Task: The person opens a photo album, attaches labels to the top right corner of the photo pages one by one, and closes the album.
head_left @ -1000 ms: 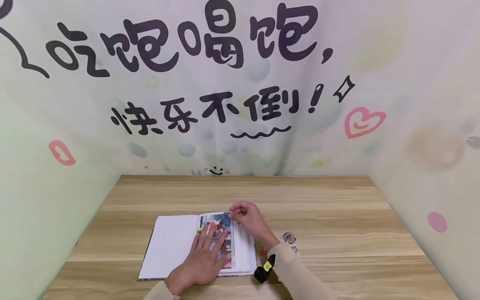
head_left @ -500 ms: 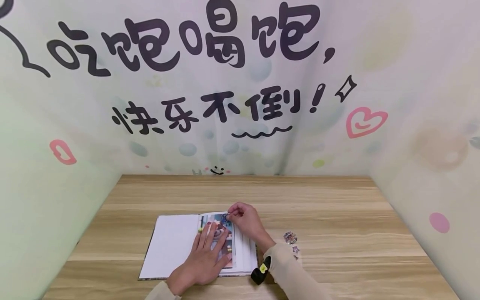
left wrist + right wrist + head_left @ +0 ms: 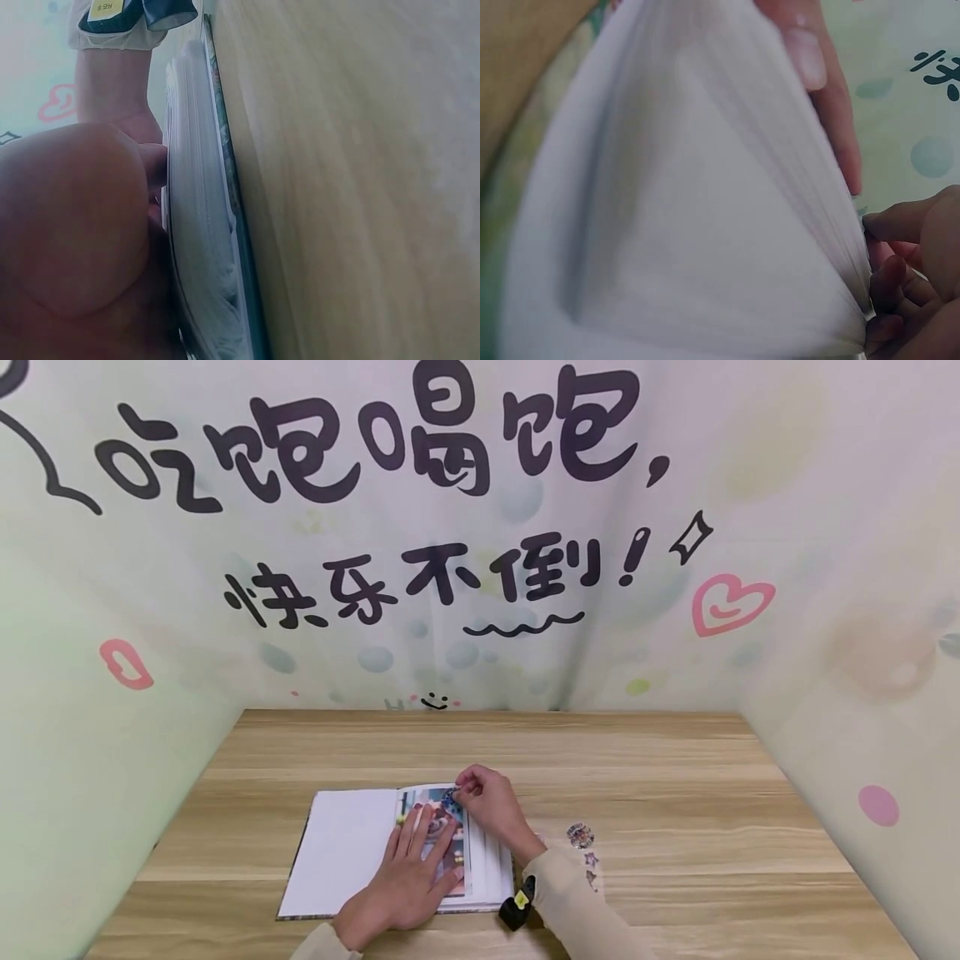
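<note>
An open book (image 3: 348, 852) lies on the table, its left page blank white. On the right page is a colourful picture (image 3: 411, 797). My left hand (image 3: 411, 877) rests flat on that picture with fingers spread, hiding much of it. A small round blue sticker (image 3: 448, 796) overlaps the picture's upper right corner. Thumb and fingers of my right hand (image 3: 489, 797) pinch its edge. In the left wrist view the book's stacked pages (image 3: 199, 202) stand beside the heel of my left hand (image 3: 71, 225). The right wrist view shows my right fingers (image 3: 889, 281) at the page edges (image 3: 810, 202).
Right of the book lie a round patterned sticker (image 3: 581, 836) and small star-shaped stickers (image 3: 592, 860), partly behind the right sleeve (image 3: 573, 893). A black wrist strap (image 3: 517, 906) is on the right arm. A printed cloth wall (image 3: 480, 668) stands behind the wooden table (image 3: 675, 777).
My right hand has shifted slightly, bringing the blue sticker down against the picture's corner. The right forearm has moved left, uncovering more of the star-shaped stickers. My left hand stays put.
</note>
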### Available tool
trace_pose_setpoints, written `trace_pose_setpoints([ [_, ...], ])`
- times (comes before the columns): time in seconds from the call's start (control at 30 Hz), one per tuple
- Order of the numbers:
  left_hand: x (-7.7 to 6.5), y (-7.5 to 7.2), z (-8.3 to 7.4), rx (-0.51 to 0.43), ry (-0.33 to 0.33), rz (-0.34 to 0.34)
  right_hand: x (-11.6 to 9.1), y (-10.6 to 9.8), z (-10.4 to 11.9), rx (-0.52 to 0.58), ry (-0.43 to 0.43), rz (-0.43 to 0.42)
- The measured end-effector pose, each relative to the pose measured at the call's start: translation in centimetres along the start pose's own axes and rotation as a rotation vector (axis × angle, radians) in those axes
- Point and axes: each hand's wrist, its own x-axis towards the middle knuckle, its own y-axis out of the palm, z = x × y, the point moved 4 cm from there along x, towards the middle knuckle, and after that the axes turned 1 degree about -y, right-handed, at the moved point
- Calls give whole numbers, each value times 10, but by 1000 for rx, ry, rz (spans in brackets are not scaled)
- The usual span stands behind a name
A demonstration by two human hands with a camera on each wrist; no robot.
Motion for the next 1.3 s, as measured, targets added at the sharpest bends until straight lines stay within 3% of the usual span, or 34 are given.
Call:
trace_pose_setpoints([
  [0.77, 4, 5, 4, -25, 19, -8, 0, 7, 3, -156, 21, -39],
  [0.97, 3, 2, 1, 31, -10, 9, 0, 7, 4, -166, 37, -53],
  [1.3, 6, 10, 8, 16, 11, -5, 2, 8, 1, -158, 59, -74],
])
